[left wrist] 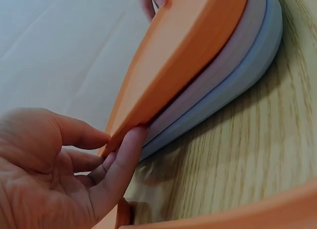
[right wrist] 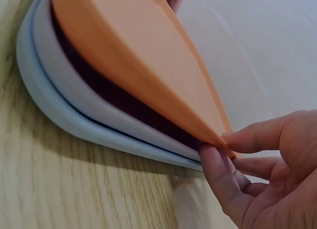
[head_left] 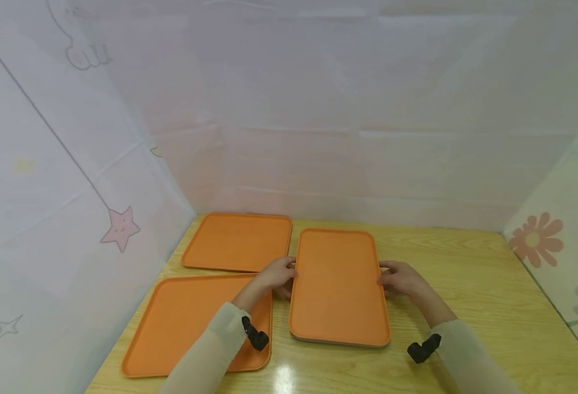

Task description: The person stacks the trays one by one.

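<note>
An orange tray [head_left: 339,284] tops a small stack in the middle of the table. Under it, a pale lilac tray [left wrist: 218,66] and a light blue tray [left wrist: 257,66] show at the edge. My left hand [head_left: 275,275] pinches the orange tray's left rim between thumb and fingers. On the opposite side, my right hand [head_left: 403,279] pinches the right rim. A dark gap shows beneath the orange tray in the right wrist view, so it is lifted a little off the lilac tray there.
Two more orange trays lie on the left: one orange tray [head_left: 240,241] at the back, another orange tray [head_left: 195,317] nearer, partly under the left forearm. The wooden table [head_left: 471,284] meets printed cloth walls at the back and both sides.
</note>
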{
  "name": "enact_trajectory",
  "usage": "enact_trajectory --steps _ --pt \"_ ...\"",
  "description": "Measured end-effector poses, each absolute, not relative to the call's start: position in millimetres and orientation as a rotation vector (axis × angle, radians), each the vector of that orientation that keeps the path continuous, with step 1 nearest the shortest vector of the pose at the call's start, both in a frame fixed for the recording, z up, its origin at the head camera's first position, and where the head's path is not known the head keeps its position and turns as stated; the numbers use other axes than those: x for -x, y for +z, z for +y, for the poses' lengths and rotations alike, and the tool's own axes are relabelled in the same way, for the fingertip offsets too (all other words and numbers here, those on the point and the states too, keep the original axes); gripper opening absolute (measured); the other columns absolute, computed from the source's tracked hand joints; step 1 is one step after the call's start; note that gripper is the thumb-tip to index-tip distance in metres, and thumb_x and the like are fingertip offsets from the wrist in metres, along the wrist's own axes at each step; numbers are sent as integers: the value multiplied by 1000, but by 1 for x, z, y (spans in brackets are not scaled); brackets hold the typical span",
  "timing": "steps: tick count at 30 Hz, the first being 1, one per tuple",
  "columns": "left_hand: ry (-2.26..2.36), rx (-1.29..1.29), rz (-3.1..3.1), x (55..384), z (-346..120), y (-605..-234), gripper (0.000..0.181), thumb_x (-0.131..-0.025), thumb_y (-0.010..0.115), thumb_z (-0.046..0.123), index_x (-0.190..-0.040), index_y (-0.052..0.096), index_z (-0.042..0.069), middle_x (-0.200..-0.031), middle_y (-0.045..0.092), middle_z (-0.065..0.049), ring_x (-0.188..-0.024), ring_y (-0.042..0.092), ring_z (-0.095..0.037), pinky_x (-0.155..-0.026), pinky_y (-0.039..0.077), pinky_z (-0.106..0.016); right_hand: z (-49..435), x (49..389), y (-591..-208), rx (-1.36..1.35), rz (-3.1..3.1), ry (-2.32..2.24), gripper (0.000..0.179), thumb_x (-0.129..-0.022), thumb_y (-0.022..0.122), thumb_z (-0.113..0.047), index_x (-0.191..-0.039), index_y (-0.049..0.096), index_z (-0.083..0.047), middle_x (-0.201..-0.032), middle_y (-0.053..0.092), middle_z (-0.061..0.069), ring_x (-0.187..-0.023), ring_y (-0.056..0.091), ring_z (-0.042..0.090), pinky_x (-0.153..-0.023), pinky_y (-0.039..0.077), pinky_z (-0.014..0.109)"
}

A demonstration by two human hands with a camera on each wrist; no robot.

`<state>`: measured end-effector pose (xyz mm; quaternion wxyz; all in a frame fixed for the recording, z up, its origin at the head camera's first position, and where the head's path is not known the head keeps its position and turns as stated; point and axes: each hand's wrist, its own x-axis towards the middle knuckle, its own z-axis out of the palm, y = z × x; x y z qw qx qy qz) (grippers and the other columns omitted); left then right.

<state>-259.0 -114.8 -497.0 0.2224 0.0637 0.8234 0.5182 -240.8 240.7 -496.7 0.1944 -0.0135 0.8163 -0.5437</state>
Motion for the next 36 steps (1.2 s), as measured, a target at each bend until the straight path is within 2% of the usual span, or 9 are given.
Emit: enact_trajectory --steps 4,9,14,17,19,22,27,36 --pt "1377 -195 2329 260 -113 -498 58 -102 52 8 -155 33 -4 -135 56 -26 -99 66 -29 -64 61 -43 239 241 -496 14 2369 -1441 63 -95 64 -5 -149 36 12 -110 66 20 -81 70 18 -74 61 37" --pt "1397 -217 2328 258 -114 -499 57 -102 52 9 -155 34 -4 -130 59 -23 -94 65 -26 -65 61 -44 240 242 -500 16 2423 -1372 63 -94 64 -5 -149 37 12 -111 65 21 -86 70 21 -79 60 39" --pt "1464 -219 2281 249 -123 -492 57 -103 49 10 -154 31 -7 -129 54 -25 -84 58 -25 -65 57 -42 241 242 -503 28 2458 -1327 64 -94 65 -9 -149 39 10 -117 65 24 -95 70 26 -87 57 45" --pt "1512 -196 2259 243 -138 -484 56 -104 49 11 -154 31 -7 -128 50 -25 -83 55 -27 -64 54 -41 241 242 -504 31 2458 -1337 64 -94 65 -10 -149 38 10 -120 64 27 -96 70 27 -87 57 45" --pt "1495 -181 2298 239 -154 -479 55 -104 51 12 -154 34 -5 -127 51 -24 -85 57 -30 -66 55 -42 241 242 -505 24 2433 -1372 65 -94 65 -9 -150 37 10 -122 63 29 -94 71 27 -84 58 44" --pt "1406 -163 2428 232 -182 -470 54 -103 55 15 -152 40 -2 -132 53 -23 -98 63 -34 -73 59 -45 241 242 -507 10 2395 -1425 66 -95 64 -8 -151 35 10 -122 62 30 -89 71 25 -80 60 42" --pt "1240 -118 2616 217 -231 -456 56 -101 61 23 -149 45 0 -139 53 -25 -114 62 -35 -84 57 -45 242 243 -510 -5 2377 -1453 66 -95 65 -8 -151 35 9 -121 63 28 -88 71 24 -78 60 42" --pt "1061 -47 2748 190 -291 -445 71 -99 64 34 -150 37 -7 -152 39 -32 -132 43 -55 -100 48 -60 242 242 -509 -5 2333 -1496 67 -95 65 -8 -152 33 10 -124 62 30 -92 71 25 -80 61 44"
